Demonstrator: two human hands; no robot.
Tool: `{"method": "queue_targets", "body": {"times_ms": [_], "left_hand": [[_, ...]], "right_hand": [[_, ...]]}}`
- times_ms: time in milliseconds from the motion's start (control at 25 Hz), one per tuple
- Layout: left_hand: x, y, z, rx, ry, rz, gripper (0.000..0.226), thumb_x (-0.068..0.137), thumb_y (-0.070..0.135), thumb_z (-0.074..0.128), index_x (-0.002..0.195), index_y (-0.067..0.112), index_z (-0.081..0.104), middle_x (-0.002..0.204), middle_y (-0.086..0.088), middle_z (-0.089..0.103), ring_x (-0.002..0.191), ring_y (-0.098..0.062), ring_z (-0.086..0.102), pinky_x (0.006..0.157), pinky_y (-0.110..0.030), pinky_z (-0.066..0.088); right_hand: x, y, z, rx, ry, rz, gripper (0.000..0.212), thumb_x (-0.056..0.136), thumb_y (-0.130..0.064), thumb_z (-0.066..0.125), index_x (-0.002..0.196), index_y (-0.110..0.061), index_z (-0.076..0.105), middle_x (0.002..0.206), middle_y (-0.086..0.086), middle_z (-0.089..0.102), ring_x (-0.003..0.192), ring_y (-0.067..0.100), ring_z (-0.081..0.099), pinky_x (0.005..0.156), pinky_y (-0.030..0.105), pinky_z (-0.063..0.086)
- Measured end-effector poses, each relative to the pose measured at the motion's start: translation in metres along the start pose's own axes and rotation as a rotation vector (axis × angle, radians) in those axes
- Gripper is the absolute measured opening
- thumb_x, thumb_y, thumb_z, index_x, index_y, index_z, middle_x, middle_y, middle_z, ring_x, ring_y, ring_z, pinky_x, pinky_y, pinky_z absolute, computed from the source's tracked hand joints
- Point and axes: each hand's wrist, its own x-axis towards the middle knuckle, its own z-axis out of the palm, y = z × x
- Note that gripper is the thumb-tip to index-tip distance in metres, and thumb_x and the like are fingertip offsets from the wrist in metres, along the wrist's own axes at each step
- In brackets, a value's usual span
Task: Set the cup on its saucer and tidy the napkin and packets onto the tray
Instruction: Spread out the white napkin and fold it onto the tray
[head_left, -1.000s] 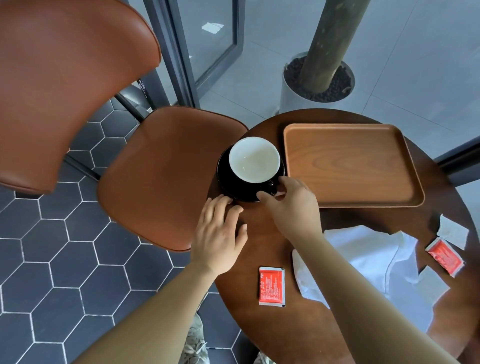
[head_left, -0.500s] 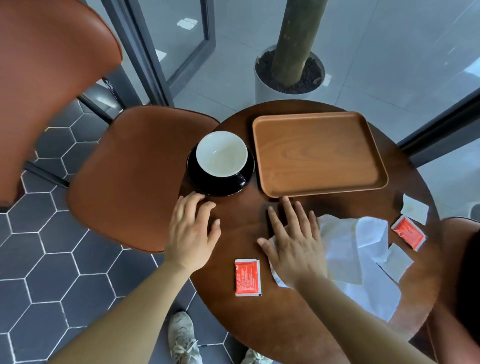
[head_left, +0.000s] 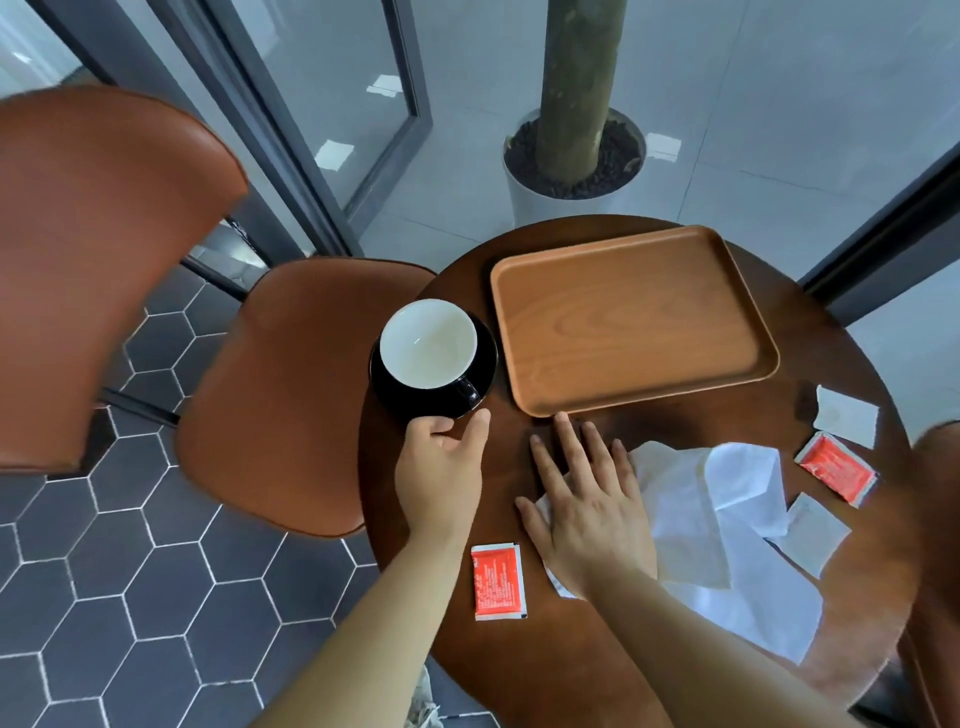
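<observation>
Our left hand (head_left: 441, 467) curls its fingers against the near rim of the glossy black saucer (head_left: 384, 384); we cannot tell whether they grip it. The cup (head_left: 428, 343), white inside, sits on the saucer, left of the rounded wooden tray (head_left: 634, 322). A red packet (head_left: 497, 581) lies near us. Our right hand (head_left: 587, 499) presses flat, fingers spread, on the crumpled white napkin (head_left: 727, 519).

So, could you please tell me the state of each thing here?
Cup: upright, empty, on saucer.
Saucer: on table, beside tray.
Tray: empty.
Napkin: rumpled, off tray.
Red packets: both off tray.
White packets: both off tray.
Left hand: at saucer's rim, grip unclear.
Right hand: flat on napkin.
</observation>
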Motion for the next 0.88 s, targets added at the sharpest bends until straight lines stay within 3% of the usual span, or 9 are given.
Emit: {"method": "queue_targets", "body": {"times_ms": [160, 360, 600, 880], "left_hand": [[0.006, 0.022, 0.022, -0.077, 0.082, -0.102, 0.046, 0.078, 0.057, 0.073, 0.103, 0.021, 0.059, 0.084, 0.013, 0.062, 0.082, -0.007, 0.062, 0.071, -0.028, 0.05], [0.018, 0.026, 0.024, -0.121, 0.212, -0.123, 0.032, 0.082, 0.044, 0.075, 0.092, 0.015, 0.068, 0.088, 0.005, 0.069, 0.084, -0.015, 0.065, 0.076, -0.034, 0.054], [0.018, 0.014, 0.013, -0.02, 0.224, 0.016, 0.024, 0.087, 0.035, 0.073, 0.09, 0.012, 0.074, 0.082, 0.0, 0.07, 0.075, -0.012, 0.066, 0.069, -0.029, 0.057], [0.029, 0.004, -0.016, 0.269, 0.171, 0.284, 0.025, 0.089, 0.031, 0.07, 0.079, 0.009, 0.069, 0.074, -0.002, 0.063, 0.071, -0.017, 0.056, 0.057, -0.023, 0.04]], "right_hand": [[0.001, 0.001, -0.002, 0.01, -0.011, -0.009, 0.068, 0.096, -0.064, 0.022, 0.152, -0.027, 0.032, 0.164, 0.001, 0.021, 0.15, 0.032, 0.018, 0.119, 0.055, 0.02], [0.001, 0.0, -0.006, 0.032, -0.02, -0.012, 0.067, 0.097, -0.062, 0.022, 0.151, -0.026, 0.037, 0.16, 0.0, 0.033, 0.149, 0.033, 0.022, 0.118, 0.056, 0.022], [0.0, -0.001, -0.007, 0.021, -0.022, -0.012, 0.067, 0.097, -0.062, 0.02, 0.151, -0.026, 0.037, 0.159, 0.0, 0.034, 0.149, 0.034, 0.023, 0.118, 0.056, 0.022], [0.0, -0.002, -0.008, 0.005, -0.022, -0.012, 0.068, 0.097, -0.063, 0.02, 0.151, -0.027, 0.037, 0.159, 0.0, 0.034, 0.149, 0.033, 0.023, 0.119, 0.055, 0.022]]}}
